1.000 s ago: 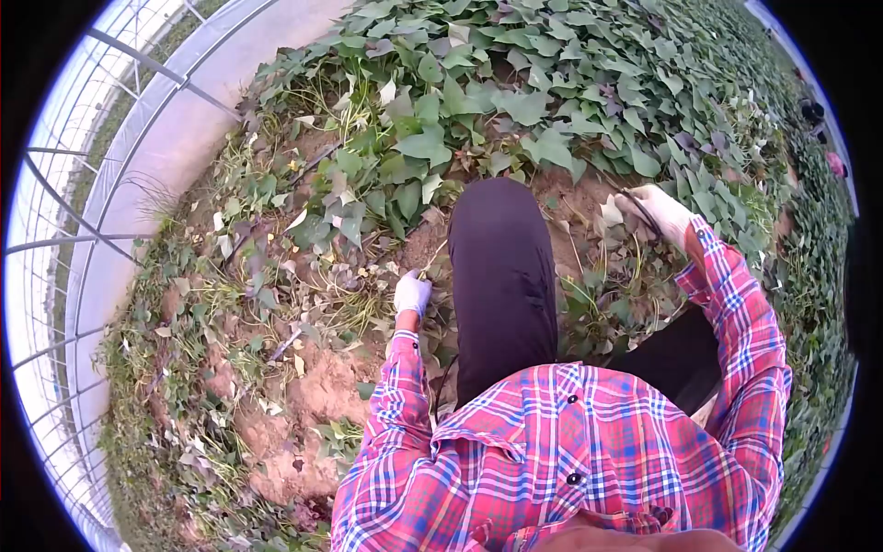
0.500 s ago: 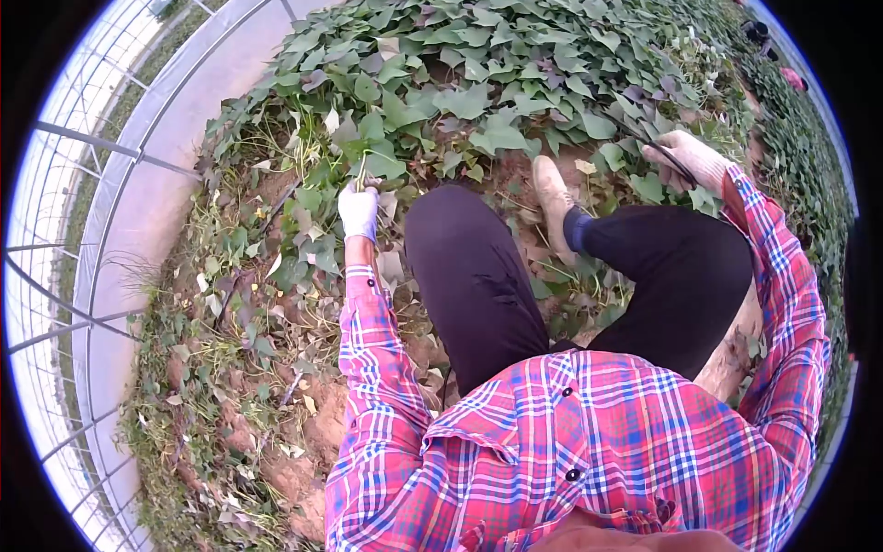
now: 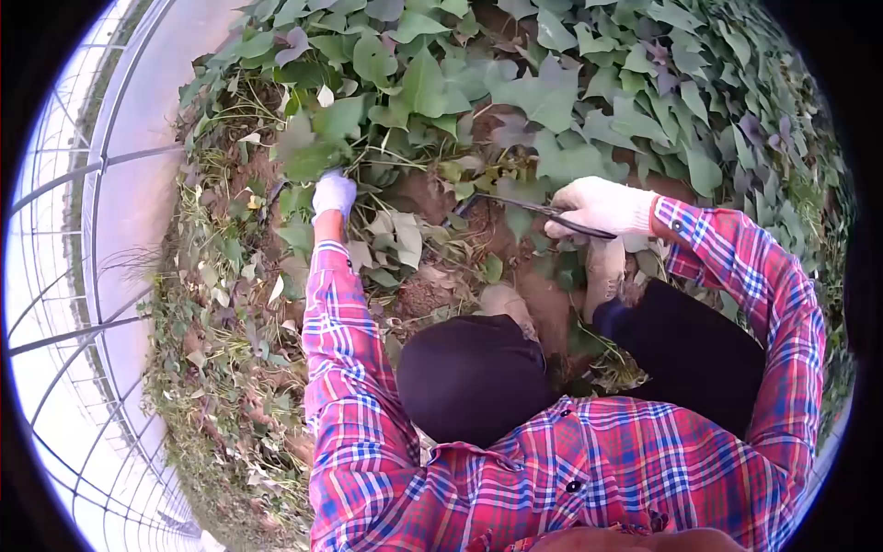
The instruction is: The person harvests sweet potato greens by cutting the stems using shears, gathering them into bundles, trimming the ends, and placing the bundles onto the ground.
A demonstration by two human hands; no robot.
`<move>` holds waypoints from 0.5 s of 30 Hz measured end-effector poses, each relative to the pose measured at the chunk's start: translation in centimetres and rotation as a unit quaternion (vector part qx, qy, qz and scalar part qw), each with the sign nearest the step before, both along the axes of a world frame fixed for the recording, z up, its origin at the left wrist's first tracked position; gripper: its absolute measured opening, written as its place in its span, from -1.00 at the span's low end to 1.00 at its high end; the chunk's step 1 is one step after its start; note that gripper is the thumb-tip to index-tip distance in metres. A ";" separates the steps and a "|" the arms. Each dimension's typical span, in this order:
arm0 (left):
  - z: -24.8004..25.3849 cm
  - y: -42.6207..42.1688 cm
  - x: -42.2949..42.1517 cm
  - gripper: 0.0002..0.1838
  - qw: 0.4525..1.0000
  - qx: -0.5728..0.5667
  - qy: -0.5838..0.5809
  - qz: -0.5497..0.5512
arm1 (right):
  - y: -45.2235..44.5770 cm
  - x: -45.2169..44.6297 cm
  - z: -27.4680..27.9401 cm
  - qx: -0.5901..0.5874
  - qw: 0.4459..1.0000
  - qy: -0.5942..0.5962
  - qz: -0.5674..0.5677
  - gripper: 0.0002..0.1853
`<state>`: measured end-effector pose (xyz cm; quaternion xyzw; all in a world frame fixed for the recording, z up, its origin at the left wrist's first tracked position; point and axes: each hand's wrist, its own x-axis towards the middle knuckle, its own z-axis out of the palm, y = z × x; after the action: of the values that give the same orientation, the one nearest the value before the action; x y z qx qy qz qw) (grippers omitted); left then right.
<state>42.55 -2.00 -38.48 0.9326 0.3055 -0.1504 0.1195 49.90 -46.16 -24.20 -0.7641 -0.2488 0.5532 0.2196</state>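
Observation:
My left hand (image 3: 333,195), in a white glove, is closed at the edge of the leafy vines, with green leaves (image 3: 317,147) just beyond its fingers. What it grips is hard to make out. Gloved too, my right hand (image 3: 602,207) is wrapped round dark-handled scissors (image 3: 575,224). Their blades point left, over the vines and soil between my hands. Stems (image 3: 395,161) run from beside my left hand toward the middle. Below them lie pale wilted leaves (image 3: 397,237).
Dense green vines (image 3: 635,120) spread across the top and right. My dark-trousered knee (image 3: 472,379) and shoes (image 3: 604,267) are in the lower middle. Cut stems and dry leaves cover the soil at left, beside a greenhouse wall with metal bars (image 3: 101,166).
My right hand has come inward with the scissors, now above my shoe. My left hand has moved from beside my knee up to the vines. The view has shifted forward.

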 end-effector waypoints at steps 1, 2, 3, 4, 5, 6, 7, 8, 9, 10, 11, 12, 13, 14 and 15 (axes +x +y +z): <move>-1.4 3.4 -1.3 -0.62 0.999 0.014 -0.034 -0.026 | 1.2 0.8 -1.6 0.012 1.000 0.025 0.015 -0.61; -2.5 6.2 -2.9 -0.57 0.996 -0.018 -0.084 0.035 | 3.0 1.4 -0.2 -0.004 0.998 0.063 0.001 -0.62; -3.1 8.5 -4.5 -0.49 0.988 -0.067 -0.092 0.102 | 4.3 2.1 -0.8 0.005 0.998 0.055 0.025 -0.63; -10.6 15.0 -8.2 -0.47 0.957 -0.026 -0.269 0.104 | 5.4 2.8 -1.5 0.014 0.998 0.044 0.048 -0.63; -2.8 9.5 -8.1 -0.49 0.916 -0.177 -0.258 0.251 | 6.7 3.5 -2.0 0.017 0.997 0.036 0.062 -0.63; -6.6 13.8 -11.6 -0.54 0.858 -0.252 -0.306 0.326 | 7.8 4.1 -2.4 0.015 0.997 0.041 0.069 -0.63; -9.7 16.7 -13.5 -0.54 0.855 -0.249 -0.308 0.335 | 9.0 4.7 -2.8 0.028 0.996 0.062 0.053 -0.62; -12.7 18.6 -16.6 -0.57 0.853 -0.250 -0.299 0.346 | 10.3 5.4 -3.1 0.042 0.995 0.083 0.038 -0.61; -15.3 18.6 -21.5 -0.59 0.852 -0.251 -0.290 0.357 | 11.6 6.2 -2.1 0.052 0.993 0.103 0.032 -0.61; -18.2 18.9 -24.4 -0.62 0.849 -0.254 -0.279 0.369 | 12.5 6.6 -4.7 0.077 0.987 0.141 -0.018 -0.64; -20.9 20.3 -27.2 -0.64 0.846 -0.258 -0.270 0.381 | 13.3 7.4 -7.0 0.114 0.948 0.277 -0.108 -0.69; -12.1 12.6 -26.2 -0.64 0.840 -0.258 -0.271 0.393 | 14.1 8.7 -7.3 0.154 0.905 0.362 -0.161 -0.71; -2.9 8.2 -17.5 -0.65 0.880 -0.137 -0.180 0.418 | 15.3 9.1 -5.4 0.082 0.943 0.243 -0.212 -0.65; -1.5 7.6 -16.7 -0.71 0.874 -0.130 -0.272 0.381 | 15.7 10.5 -7.1 0.070 0.916 0.301 -0.255 -0.56; 1.3 5.7 -14.5 -0.67 0.838 -0.146 -0.355 0.387 | 15.7 11.9 -9.3 0.070 0.953 0.195 -0.220 -0.52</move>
<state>28.06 3.74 -37.15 0.6993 0.5528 0.2065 0.4034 61.76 -30.51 -33.47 -0.6598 -0.0651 0.6108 0.4328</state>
